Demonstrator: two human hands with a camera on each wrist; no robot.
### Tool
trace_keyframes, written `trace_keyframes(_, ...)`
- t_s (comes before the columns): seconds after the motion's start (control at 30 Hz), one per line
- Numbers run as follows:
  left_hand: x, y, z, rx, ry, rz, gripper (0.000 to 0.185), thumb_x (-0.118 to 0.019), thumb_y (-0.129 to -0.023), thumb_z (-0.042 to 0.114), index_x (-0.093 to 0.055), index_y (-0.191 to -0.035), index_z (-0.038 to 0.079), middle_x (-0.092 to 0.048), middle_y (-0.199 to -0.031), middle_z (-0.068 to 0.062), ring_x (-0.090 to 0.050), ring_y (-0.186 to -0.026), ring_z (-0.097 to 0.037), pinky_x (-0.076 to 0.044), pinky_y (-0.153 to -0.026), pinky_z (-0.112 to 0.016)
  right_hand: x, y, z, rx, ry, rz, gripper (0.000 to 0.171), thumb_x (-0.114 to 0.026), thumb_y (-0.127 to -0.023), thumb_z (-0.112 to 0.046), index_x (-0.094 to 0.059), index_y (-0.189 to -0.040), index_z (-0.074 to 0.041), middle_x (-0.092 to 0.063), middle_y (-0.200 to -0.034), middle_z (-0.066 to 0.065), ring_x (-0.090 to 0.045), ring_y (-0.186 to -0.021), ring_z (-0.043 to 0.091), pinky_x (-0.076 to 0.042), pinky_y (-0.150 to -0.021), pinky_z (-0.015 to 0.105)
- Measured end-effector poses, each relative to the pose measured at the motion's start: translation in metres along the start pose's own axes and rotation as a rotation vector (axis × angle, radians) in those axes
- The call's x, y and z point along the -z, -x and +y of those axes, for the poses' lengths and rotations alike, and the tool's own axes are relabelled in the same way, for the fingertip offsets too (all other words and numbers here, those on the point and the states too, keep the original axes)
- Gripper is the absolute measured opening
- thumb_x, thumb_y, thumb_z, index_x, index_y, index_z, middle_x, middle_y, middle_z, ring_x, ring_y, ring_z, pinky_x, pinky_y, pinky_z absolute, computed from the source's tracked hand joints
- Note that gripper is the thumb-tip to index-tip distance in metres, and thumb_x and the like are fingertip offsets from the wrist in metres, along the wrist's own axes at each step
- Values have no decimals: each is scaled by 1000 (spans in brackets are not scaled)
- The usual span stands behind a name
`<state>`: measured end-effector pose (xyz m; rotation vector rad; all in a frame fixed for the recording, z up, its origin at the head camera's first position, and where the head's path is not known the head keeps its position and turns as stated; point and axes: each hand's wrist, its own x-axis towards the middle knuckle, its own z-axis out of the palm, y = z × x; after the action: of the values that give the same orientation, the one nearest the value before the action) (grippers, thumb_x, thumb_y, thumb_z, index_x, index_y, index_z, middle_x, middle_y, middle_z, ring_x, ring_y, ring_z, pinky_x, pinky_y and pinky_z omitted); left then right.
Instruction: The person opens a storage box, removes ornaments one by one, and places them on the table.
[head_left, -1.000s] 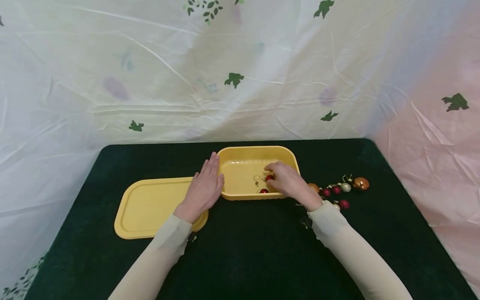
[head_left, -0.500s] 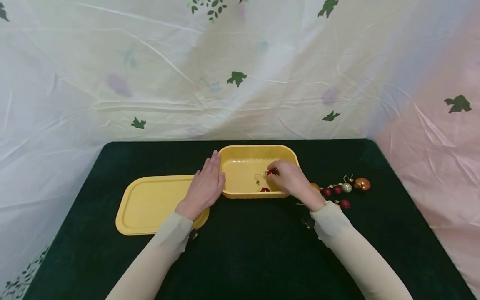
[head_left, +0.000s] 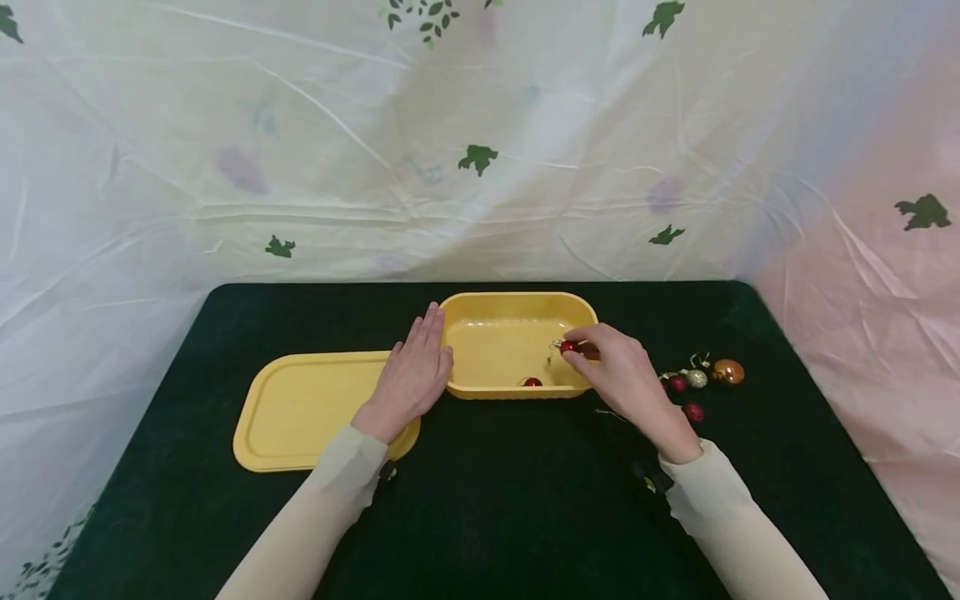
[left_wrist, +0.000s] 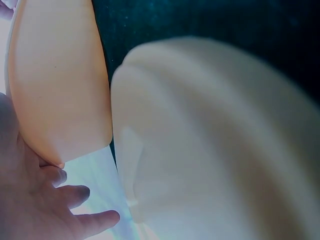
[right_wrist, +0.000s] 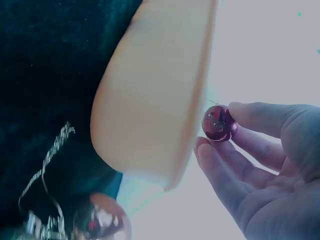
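My left hand (head_left: 408, 375) rests with straight fingers against the left side of a yellow rectangular box (head_left: 487, 392). In the left wrist view its fingers lie along the box wall (left_wrist: 62, 90). Between thumb and fingertips, my right hand (head_left: 622, 371) pinches a small shiny red bauble (head_left: 567, 347) with a gold cord, over the right part of the box. The right wrist view shows this bauble (right_wrist: 216, 124) raised near the box rim. Another red bauble (head_left: 531, 382) lies inside near the front wall, partly hidden by it.
Left of the box lies a flat yellow lid (head_left: 307, 408), partly under my left forearm. To the right are several baubles, among them an orange one (head_left: 727, 372), a silvery one (head_left: 697, 379) and a red one (head_left: 693, 412). A patterned curtain (head_left: 480, 208) hangs behind the dark green table (head_left: 480, 517).
My right hand has taken hold of a red bauble inside the box, then lifted it and shifted it to the right. My left hand stays against the box.
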<state>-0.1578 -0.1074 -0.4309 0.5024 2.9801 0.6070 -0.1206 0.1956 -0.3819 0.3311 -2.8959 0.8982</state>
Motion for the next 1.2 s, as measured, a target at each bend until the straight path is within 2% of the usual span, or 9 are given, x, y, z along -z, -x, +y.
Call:
trace_keyframes(0.13,-1,2,1,-1,1,-4,66,-30,-113,36,-5,-167,9,-1,-175,-4,-14,-158,-32,-25,-120,-63,11,16,5,19,-15,37,26,-72,-99,-19,-72,-122,-7,-69,-116,10,-69,-100,25,-61,-83,47)
trace_keyframes(0.43,-1,5,2,3,-4,1,66,-30,-112,37,-6,-167,9,-2,-174,-5,-16,-158,-33,-25,-120,-63,33,44,17,55,-36,122,29,-74,-98,-15,-71,-126,-7,-70,-114,7,-69,-95,20,-61,-82,47)
trace_keyframes(0.47,-2,5,2,4,-6,0,66,-30,-113,37,-6,-167,9,-2,-174,-5,-15,-158,-33,-26,-120,-63,35,47,19,58,-30,134,30,-74,-97,-15,-71,-126,-8,-70,-114,7,-69,-95,19,-61,-81,46)
trace_keyframes(0.57,-2,5,2,7,-6,-1,66,-30,-113,37,-5,-167,9,0,-174,-5,-15,-158,-33,-26,-120,-63,42,55,24,61,-16,172,30,-75,-97,-15,-71,-125,-8,-71,-114,7,-70,-94,20,-60,-80,27)
trace_keyframes(0.7,-2,6,3,8,-1,-1,66,-30,-113,37,-5,-167,9,0,-174,-4,-14,-158,-33,-25,-120,-63,50,64,33,70,4,220,29,-76,-96,-12,-71,-124,-7,-71,-112,6,-69,-92,18,-48,-78,5)
trace_keyframes(0.9,-3,6,4,11,-1,2,66,-30,-113,37,-5,-167,8,0,-174,-5,-14,-158,-33,-25,-120,-63,59,75,42,56,21,269,28,-76,-96,-12,-72,-123,-9,-71,-112,4,-62,-93,-2,-44,-82,1)
trace_keyframes(0.97,-3,6,5,13,-2,3,66,-30,-113,37,-4,-167,8,0,-174,-5,-14,-158,-33,-25,-120,-63,62,79,45,37,25,275,28,-76,-96,-13,-73,-123,-10,-71,-113,4,-63,-94,1,-42,-83,0)
trace_keyframes(1.13,-4,7,6,14,1,8,66,-30,-112,37,-4,-167,9,-1,-174,-5,-14,-158,-33,-24,-120,-64,68,87,54,2,39,284,29,-76,-96,-16,-73,-124,-11,-71,-113,7,-67,-96,18,-38,-84,-3)
trace_keyframes(1.2,-4,7,7,15,4,6,66,-30,-112,37,-4,-167,9,0,-174,-4,-14,-158,-33,-24,-120,-63,70,91,59,-6,41,287,29,-77,-95,-16,-73,-124,-11,-72,-113,8,-67,-95,11,-38,-83,-3)
